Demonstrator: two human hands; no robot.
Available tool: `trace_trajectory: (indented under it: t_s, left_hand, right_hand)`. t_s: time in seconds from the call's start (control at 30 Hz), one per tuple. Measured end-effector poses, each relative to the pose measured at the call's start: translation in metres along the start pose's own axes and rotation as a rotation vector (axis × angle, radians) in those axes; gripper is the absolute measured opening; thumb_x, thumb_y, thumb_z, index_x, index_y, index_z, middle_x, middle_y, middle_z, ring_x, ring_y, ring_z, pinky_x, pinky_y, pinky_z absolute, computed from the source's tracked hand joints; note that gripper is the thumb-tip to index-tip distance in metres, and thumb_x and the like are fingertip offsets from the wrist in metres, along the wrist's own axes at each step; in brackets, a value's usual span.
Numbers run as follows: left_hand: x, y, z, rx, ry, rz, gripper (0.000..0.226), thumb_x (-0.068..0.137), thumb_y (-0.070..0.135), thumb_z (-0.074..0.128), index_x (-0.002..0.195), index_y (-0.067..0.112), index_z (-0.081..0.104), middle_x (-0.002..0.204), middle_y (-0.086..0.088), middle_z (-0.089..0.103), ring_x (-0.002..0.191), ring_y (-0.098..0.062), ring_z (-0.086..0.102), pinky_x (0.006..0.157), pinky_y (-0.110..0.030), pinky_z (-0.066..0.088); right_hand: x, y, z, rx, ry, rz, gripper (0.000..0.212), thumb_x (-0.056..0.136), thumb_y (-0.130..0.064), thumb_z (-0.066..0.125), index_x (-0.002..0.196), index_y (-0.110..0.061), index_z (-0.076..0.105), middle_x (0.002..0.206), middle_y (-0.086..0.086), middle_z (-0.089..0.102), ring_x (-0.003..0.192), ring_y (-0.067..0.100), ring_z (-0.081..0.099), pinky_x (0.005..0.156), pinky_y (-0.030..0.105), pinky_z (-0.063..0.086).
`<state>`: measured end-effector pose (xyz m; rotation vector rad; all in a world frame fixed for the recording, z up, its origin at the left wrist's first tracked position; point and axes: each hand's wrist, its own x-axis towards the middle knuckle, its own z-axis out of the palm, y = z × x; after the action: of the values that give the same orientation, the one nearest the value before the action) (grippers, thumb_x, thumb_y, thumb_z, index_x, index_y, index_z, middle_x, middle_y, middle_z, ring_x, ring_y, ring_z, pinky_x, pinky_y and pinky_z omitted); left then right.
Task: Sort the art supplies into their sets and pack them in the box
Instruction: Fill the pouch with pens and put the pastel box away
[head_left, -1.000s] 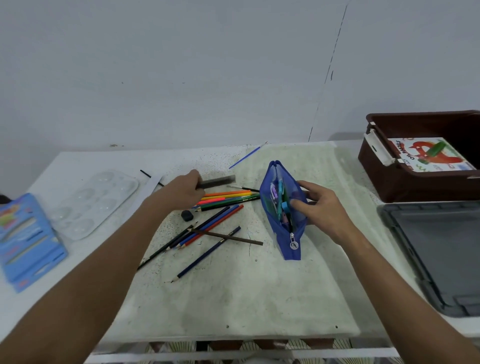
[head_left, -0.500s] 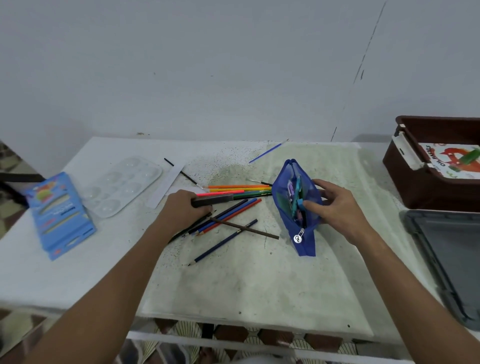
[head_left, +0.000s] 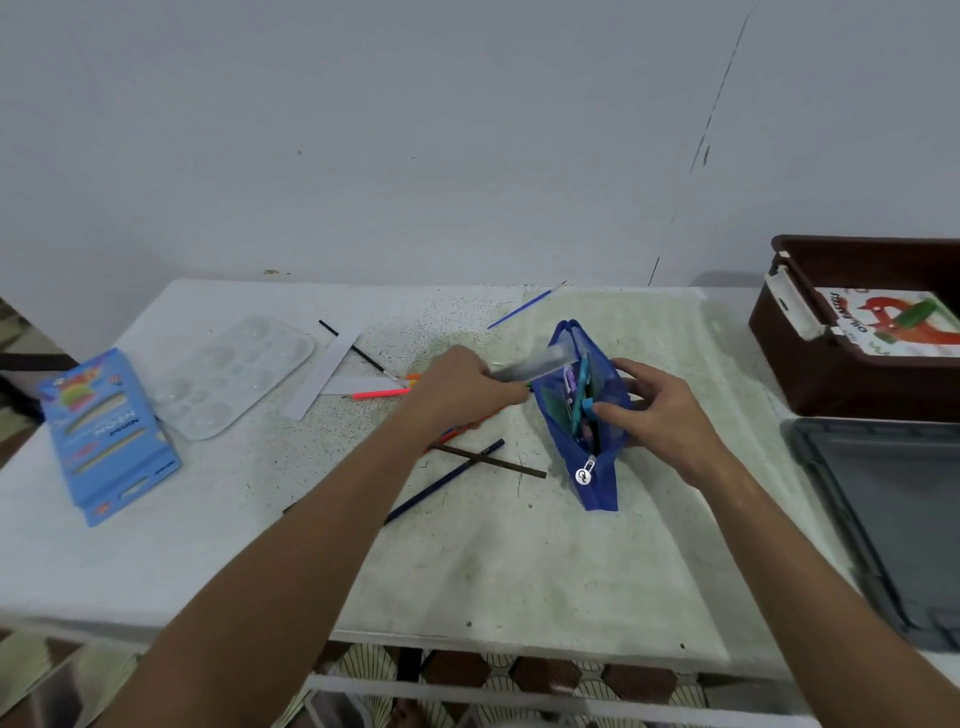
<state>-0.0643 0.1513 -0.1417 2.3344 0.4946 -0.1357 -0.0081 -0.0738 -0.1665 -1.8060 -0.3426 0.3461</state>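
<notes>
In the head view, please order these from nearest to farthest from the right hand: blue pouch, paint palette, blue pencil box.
1. Blue pouch: held in the right hand.
2. Paint palette: left of centre.
3. Blue pencil box: far left edge.

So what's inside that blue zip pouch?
The open blue pouch, held by the right hand, shows upright pens or markers in teal, purple and pink. Its lower contents are hidden by the fabric. The left hand brings a blurred grey stick to its mouth.
</notes>
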Motion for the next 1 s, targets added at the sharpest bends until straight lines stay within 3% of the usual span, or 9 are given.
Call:
trace_trajectory:
  t_s: [0.1,0.2,0.33,0.5,0.63,0.73,0.8,0.93,1.0]
  left_hand:
    - [0.003,0.025,0.014,-0.018,-0.069,-0.029,0.031,0.074,0.035,0.069,0.079,0.005,0.064,0.051,0.001,0.060,0.035,-0.010,0.055,0.040,-0.018,0.041]
    - [0.007,0.039,0.023,0.131,-0.013,0.000,0.030,0.076,0.037,0.068,0.075,0.010,0.055,0.059,0.000,0.061,0.041,-0.013,0.062,0.041,-0.018,0.043]
    - [0.013,0.046,0.032,0.372,0.131,0.089,0.030,0.075,0.039,0.068,0.075,0.015,0.050,0.072,-0.002,0.064,0.060,-0.019,0.065,0.062,-0.030,0.057]
    - [0.026,0.047,0.043,0.204,0.121,0.150,0.033,0.075,0.039,0.071,0.076,0.009,0.057,0.065,0.000,0.055,0.065,-0.022,0.059,0.050,-0.025,0.040]
    - [0.026,0.035,0.042,0.015,-0.008,0.277,0.047,0.075,0.038,0.077,0.114,0.014,0.067,0.102,0.000,0.070,0.092,-0.011,0.064,0.077,-0.021,0.044]
    - [0.020,0.027,0.037,-0.023,-0.176,0.366,0.025,0.080,0.043,0.073,0.100,0.029,0.074,0.090,0.014,0.072,0.082,0.002,0.062,0.077,-0.020,0.046]
    - [0.019,0.021,0.038,-0.079,-0.174,0.352,0.020,0.083,0.046,0.068,0.095,0.031,0.076,0.082,0.013,0.071,0.071,-0.004,0.060,0.073,-0.026,0.048]
    - [0.027,0.011,0.042,-0.106,0.235,0.182,0.035,0.086,0.043,0.065,0.109,0.017,0.064,0.100,0.000,0.062,0.085,-0.011,0.055,0.081,-0.033,0.049]
    - [0.026,0.011,0.044,-0.079,0.093,0.023,0.046,0.085,0.050,0.062,0.109,0.012,0.056,0.100,-0.002,0.058,0.086,-0.016,0.056,0.074,-0.031,0.048]
  right_hand:
    - [-0.001,-0.002,-0.001,0.004,0.006,-0.010,0.050,0.078,-0.008,0.077,0.096,-0.051,0.057,0.096,-0.010,0.068,0.081,0.015,0.071,0.062,0.040,0.061]
    - [-0.001,0.000,-0.002,0.001,0.017,-0.003,0.048,0.078,-0.007,0.076,0.099,-0.046,0.059,0.097,-0.011,0.066,0.080,0.014,0.070,0.063,0.040,0.061]
    - [0.001,0.003,-0.003,-0.011,0.017,0.004,0.050,0.077,-0.008,0.076,0.111,-0.041,0.059,0.104,-0.007,0.066,0.087,0.017,0.070,0.065,0.040,0.061]
    - [0.000,0.000,-0.003,0.000,0.010,-0.043,0.051,0.078,-0.004,0.075,0.099,-0.047,0.060,0.097,-0.005,0.069,0.077,0.009,0.070,0.062,0.034,0.060]
    - [0.001,0.002,-0.005,-0.003,0.031,-0.039,0.047,0.077,-0.004,0.075,0.102,-0.042,0.061,0.095,-0.003,0.069,0.072,0.004,0.068,0.063,0.032,0.060]
    - [0.003,0.004,-0.007,-0.024,0.040,-0.024,0.047,0.078,-0.005,0.075,0.102,-0.043,0.058,0.098,-0.009,0.066,0.073,-0.003,0.066,0.063,0.027,0.059]
    - [0.004,0.006,-0.009,-0.036,0.050,0.005,0.046,0.079,-0.008,0.075,0.111,-0.036,0.059,0.099,-0.012,0.064,0.075,-0.005,0.066,0.063,0.027,0.059]
    - [0.004,0.007,-0.012,-0.043,0.059,0.065,0.049,0.082,-0.007,0.072,0.125,-0.024,0.057,0.101,-0.008,0.064,0.076,0.003,0.067,0.057,0.029,0.059]
    - [0.003,0.007,-0.013,-0.080,0.082,0.082,0.046,0.083,-0.008,0.069,0.125,-0.022,0.058,0.097,-0.002,0.064,0.073,0.011,0.067,0.052,0.028,0.057]
